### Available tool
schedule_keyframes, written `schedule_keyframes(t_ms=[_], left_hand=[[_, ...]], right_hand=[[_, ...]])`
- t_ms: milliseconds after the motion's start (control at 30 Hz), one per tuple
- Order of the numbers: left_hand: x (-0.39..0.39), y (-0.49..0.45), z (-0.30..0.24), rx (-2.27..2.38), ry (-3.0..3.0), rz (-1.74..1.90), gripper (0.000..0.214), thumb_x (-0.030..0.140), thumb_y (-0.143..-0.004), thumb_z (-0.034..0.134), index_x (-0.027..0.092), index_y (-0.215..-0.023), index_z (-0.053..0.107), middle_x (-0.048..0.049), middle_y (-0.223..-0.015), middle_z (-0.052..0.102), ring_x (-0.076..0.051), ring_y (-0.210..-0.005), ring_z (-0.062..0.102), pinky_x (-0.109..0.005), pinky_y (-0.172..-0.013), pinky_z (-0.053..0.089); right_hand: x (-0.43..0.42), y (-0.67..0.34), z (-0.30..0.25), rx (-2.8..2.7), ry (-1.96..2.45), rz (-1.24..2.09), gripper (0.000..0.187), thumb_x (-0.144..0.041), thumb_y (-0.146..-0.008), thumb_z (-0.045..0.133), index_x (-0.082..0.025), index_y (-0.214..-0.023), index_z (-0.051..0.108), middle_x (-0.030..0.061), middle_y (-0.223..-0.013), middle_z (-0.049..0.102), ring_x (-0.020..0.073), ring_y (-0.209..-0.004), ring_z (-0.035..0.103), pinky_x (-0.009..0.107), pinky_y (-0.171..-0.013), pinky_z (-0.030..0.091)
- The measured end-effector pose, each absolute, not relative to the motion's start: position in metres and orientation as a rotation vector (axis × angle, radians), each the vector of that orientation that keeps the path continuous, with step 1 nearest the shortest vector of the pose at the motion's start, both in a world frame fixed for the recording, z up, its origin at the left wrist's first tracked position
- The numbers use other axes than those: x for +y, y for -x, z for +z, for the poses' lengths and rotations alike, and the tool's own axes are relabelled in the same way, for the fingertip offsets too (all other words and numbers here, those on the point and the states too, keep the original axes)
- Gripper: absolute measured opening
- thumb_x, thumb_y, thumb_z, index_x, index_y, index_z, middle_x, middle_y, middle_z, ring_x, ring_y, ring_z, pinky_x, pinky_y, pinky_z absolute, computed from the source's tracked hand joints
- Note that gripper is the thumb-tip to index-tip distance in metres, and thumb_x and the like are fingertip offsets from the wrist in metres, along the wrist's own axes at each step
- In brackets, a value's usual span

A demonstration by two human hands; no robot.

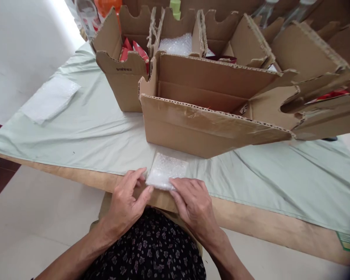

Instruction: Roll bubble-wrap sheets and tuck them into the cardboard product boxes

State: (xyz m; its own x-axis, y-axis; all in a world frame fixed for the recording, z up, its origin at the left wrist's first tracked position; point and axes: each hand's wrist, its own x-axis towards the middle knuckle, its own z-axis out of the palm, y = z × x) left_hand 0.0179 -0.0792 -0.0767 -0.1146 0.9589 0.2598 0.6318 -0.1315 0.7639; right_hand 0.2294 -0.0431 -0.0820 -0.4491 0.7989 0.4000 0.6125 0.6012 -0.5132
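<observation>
A small folded piece of bubble wrap (167, 170) lies flat at the table's near edge, in front of a long cardboard box (189, 130). On its near right corner, my right hand (194, 202) has its fingers curled over the top and the thumb at the edge, pinching it. At the left side of the wrap is my left hand (128, 200), its thumb and fingers apart, the tips close to the near left corner. Whether anything is inside the wrap I cannot tell.
More cardboard boxes (113, 85) stand behind, some holding red packets (128, 49) and one a bubble wrap piece (176, 44). A flat bubble wrap sheet (51, 97) lies left on the pale green cloth (99, 132). Plastic bottles (87, 17) stand at the back.
</observation>
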Motion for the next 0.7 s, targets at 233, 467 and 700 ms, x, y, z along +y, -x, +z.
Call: schedule_keyframes(t_ms=[233, 467, 700], left_hand=[[-0.099, -0.026, -0.077, 1.277, -0.846, 1.114, 0.064, 0.039, -0.09, 0.076, 0.018, -0.146, 0.054, -0.015, -0.129, 0.075, -0.027, -0.111, 0.076, -0.037, -0.093, 0.065], [-0.094, -0.042, -0.067, 1.29, -1.438, 1.109, 0.064, 0.016, -0.09, 0.068, 0.031, -0.15, 0.05, -0.0049, -0.115, 0.077, -0.02, -0.097, 0.078, -0.032, -0.089, 0.066], [-0.085, -0.052, -0.052, 1.163, -2.028, 1.135, 0.079, 0.022, -0.095, 0.066, 0.029, -0.164, 0.029, -0.0116, -0.131, 0.071, -0.025, -0.116, 0.073, -0.036, -0.098, 0.064]], right_hand=[[-0.064, -0.221, -0.066, -1.87, 1.187, 1.035, 0.018, -0.027, -0.105, 0.056, -0.025, -0.114, 0.072, 0.0026, -0.104, 0.078, 0.0185, -0.092, 0.074, 0.03, -0.082, 0.06], [-0.065, -0.259, -0.049, -2.044, 1.174, 0.792, 0.073, -0.063, -0.095, 0.067, -0.025, -0.154, 0.049, 0.0148, -0.145, 0.063, 0.0291, -0.124, 0.068, 0.04, -0.096, 0.061], [-0.038, -0.264, -0.005, -2.249, 0.959, 0.855, 0.011, -0.029, -0.104, 0.06, -0.025, -0.102, 0.07, -0.001, -0.088, 0.078, 0.0155, -0.075, 0.073, 0.028, -0.074, 0.058]])
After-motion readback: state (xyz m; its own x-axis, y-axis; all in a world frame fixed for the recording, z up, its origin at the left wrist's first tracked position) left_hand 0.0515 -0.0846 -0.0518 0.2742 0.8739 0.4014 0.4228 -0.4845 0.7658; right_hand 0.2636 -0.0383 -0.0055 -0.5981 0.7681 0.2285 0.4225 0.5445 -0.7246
